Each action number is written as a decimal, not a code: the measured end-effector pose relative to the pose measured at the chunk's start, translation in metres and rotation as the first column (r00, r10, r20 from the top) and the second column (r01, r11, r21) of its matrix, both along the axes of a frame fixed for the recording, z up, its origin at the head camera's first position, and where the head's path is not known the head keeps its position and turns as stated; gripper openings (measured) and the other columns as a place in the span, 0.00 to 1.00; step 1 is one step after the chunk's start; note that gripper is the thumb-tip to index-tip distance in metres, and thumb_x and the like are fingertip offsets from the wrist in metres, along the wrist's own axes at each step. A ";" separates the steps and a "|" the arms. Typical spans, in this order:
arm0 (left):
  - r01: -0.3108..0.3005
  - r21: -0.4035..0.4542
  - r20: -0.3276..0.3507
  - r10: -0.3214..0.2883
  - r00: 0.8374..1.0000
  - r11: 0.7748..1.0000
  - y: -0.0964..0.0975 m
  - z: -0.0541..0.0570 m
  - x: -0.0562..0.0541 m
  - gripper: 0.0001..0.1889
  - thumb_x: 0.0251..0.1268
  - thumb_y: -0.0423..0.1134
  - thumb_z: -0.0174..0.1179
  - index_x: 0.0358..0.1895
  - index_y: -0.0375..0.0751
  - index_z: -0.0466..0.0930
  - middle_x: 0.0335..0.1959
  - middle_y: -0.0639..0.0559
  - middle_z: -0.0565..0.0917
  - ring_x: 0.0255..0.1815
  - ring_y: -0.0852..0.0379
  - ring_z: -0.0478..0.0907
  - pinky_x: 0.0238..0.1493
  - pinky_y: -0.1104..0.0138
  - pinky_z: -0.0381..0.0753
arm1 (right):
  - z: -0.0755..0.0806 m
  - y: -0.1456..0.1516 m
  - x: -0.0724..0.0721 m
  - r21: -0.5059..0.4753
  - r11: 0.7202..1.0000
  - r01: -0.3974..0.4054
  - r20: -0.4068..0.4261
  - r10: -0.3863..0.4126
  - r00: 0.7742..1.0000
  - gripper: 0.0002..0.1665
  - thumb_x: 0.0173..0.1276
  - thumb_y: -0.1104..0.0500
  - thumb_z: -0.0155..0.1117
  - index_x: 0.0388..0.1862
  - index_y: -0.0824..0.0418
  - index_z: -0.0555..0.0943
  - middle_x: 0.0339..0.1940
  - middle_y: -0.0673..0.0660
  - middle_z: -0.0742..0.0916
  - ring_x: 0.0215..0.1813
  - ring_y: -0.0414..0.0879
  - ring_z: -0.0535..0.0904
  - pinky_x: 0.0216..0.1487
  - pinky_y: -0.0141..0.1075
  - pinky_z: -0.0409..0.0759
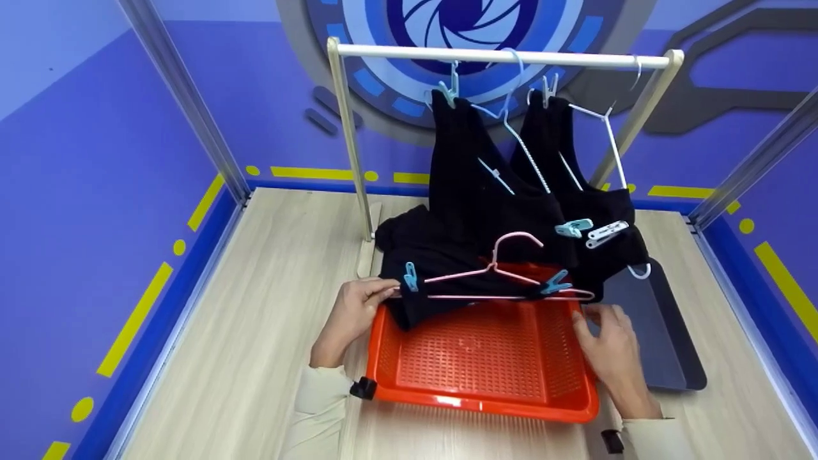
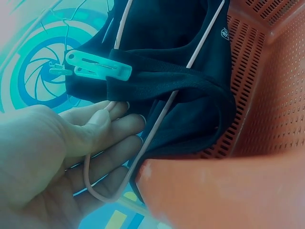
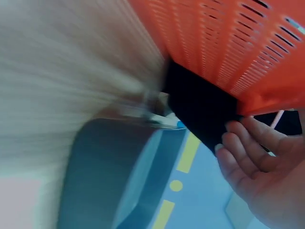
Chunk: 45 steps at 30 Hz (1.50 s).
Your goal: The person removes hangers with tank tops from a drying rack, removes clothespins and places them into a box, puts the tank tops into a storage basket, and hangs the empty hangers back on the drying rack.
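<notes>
Thumb and fingers of the left hand (image 1: 353, 312) pinch the wire at one end of a pink hanger (image 1: 513, 237), so the hanger extends towards 3 o'clock from that hand; 12 o'clock here is the far wall in the head view. Its long axis runs from 9 to 3, nearly level, over the far part of a red basket (image 1: 476, 406). The hook rises towards 12, its tip curling round to about 2.

From the right hand (image 1: 612, 345), the hanger's middle lies at 10 o'clock, its free end just beyond at 11. That hand stands at the basket's 3 o'clock side, fingers loosely extended with their tips by black cloth; contact is unclear.

Two blue clips (image 1: 411, 277) fasten a black garment (image 1: 418, 239) to the hanger, bunched towards 11. Beyond, black tops (image 1: 457, 163) hang from a rack (image 1: 575, 59) at 12 to 1. A grey tray (image 1: 668, 348) sits on the worktop (image 1: 275, 287), towards 3 from the basket.
</notes>
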<state>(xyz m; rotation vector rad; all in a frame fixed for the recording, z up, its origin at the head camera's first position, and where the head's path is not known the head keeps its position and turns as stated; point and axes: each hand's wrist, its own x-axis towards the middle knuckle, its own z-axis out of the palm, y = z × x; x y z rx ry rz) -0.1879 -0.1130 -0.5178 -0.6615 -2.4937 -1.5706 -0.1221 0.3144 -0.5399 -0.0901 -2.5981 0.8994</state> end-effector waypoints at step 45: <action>0.006 0.011 -0.019 -0.006 1.000 1.000 -0.001 -0.005 0.000 0.09 0.74 0.27 0.64 0.51 0.31 0.91 0.44 0.45 0.91 0.46 0.49 0.90 0.54 0.59 0.86 | 0.027 -0.014 -0.022 -0.066 0.949 -0.309 -0.307 0.276 0.911 0.21 0.62 0.75 0.78 0.53 0.67 0.85 0.46 0.57 0.91 0.46 0.38 0.85 0.52 0.19 0.76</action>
